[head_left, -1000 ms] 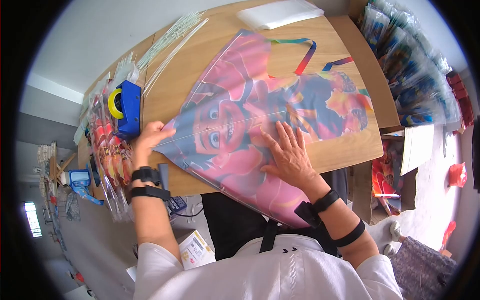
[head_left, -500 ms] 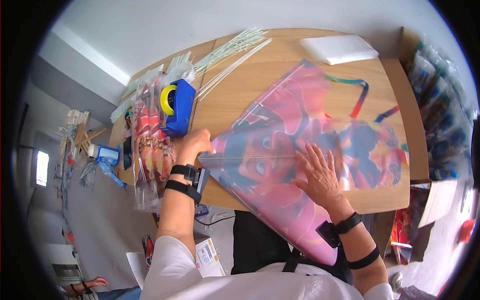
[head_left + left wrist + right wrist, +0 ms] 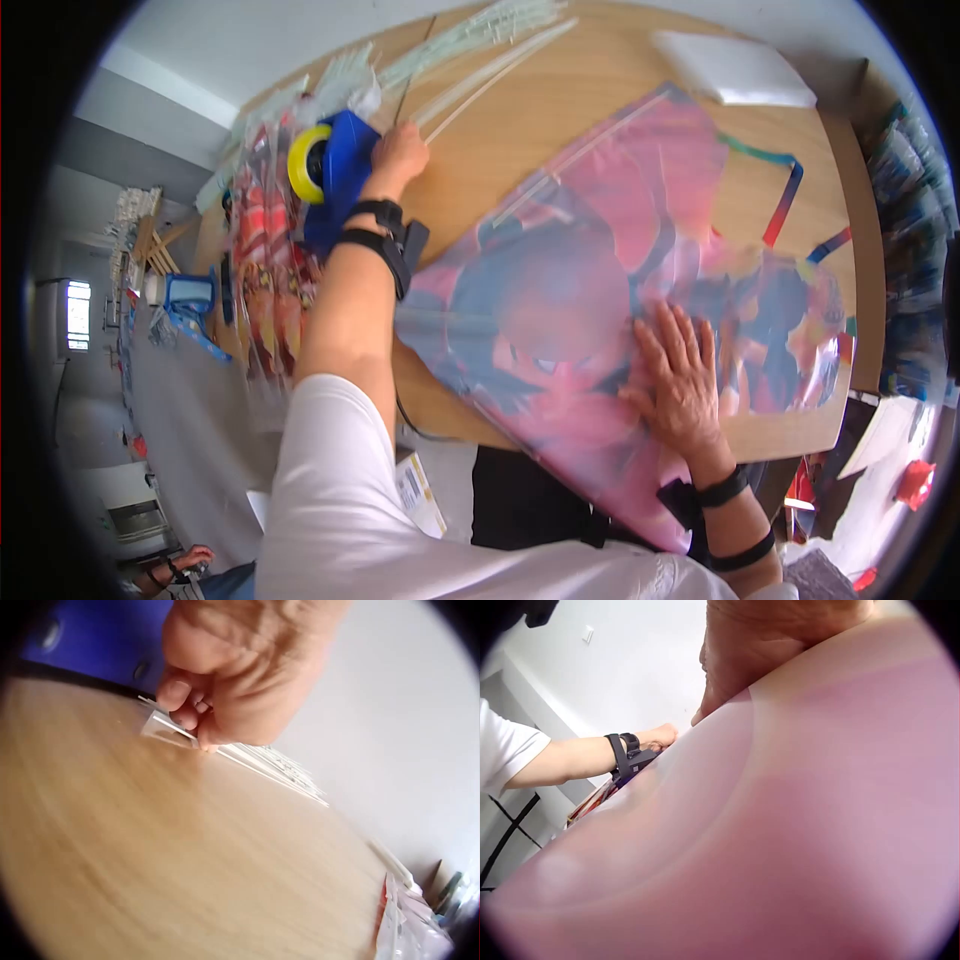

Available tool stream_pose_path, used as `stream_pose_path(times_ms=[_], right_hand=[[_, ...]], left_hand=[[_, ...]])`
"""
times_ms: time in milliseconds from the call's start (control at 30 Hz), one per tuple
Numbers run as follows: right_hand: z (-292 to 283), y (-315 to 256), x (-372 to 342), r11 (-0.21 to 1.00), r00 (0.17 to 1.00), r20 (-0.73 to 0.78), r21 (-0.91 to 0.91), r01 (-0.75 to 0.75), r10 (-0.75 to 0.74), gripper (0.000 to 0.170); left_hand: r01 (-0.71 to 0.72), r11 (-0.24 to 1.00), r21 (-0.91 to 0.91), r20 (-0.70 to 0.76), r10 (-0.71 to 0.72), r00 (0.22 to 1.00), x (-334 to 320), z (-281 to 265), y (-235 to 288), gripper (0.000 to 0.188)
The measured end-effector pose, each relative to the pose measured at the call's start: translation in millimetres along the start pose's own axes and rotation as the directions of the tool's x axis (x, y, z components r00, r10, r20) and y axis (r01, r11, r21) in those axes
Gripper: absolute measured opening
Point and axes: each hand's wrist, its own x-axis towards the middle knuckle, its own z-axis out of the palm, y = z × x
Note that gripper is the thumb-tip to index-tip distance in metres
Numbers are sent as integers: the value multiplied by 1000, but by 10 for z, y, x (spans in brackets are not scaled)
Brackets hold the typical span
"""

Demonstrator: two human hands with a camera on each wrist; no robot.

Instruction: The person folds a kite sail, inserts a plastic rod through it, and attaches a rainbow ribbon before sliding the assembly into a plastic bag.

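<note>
A large kite (image 3: 560,270) with a printed cartoon face lies over the table, its pointed end to the left. My right hand (image 3: 680,375) rests flat on it, fingers spread; in the right wrist view, pink kite film (image 3: 817,825) fills the foreground. Beside the blue tape dispenser (image 3: 345,165), my left hand (image 3: 400,155) curls its fingers at the near ends of a few thin white rods (image 3: 500,80). In the left wrist view, the left hand (image 3: 240,675) pinches a thin white rod (image 3: 174,726), with a small clear piece (image 3: 161,732) showing at the fingertips.
Clear-wrapped printed packs (image 3: 265,270) lie left of the dispenser. A bundle of pale rods (image 3: 480,40) lies at the back, and a white stack (image 3: 735,68) at the back right. Rainbow ribbon (image 3: 790,195) trails from the kite. Another person's hand (image 3: 190,557) shows at lower left.
My left hand has left the kite's pointed end and reached forward to the rods beside the dispenser. The right hand stays on the kite. The head view has shifted.
</note>
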Motion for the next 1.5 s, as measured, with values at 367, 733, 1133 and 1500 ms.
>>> stream_pose_path(times_ms=[367, 733, 1133, 1500], right_hand=[[70, -49, -108, 992, 991, -95, 74, 102, -95, 74], [204, -92, -142, 984, 984, -154, 140, 107, -85, 61], [283, -213, 91, 981, 994, -102, -184, -64, 46, 73], [262, -222, 271, 975, 989, -87, -175, -136, 122, 69]], left_hand=[[-517, 850, -97, -411, 439, 799, -2018, -624, 236, 15], [-482, 876, 11, -278, 465, 840, -2566, -144, 183, 4], [-292, 954, 76, -166, 300, 939, -2802, -95, 318, 25], [-249, 961, -123, -229, 217, 949, -2954, 8, 325, 60]])
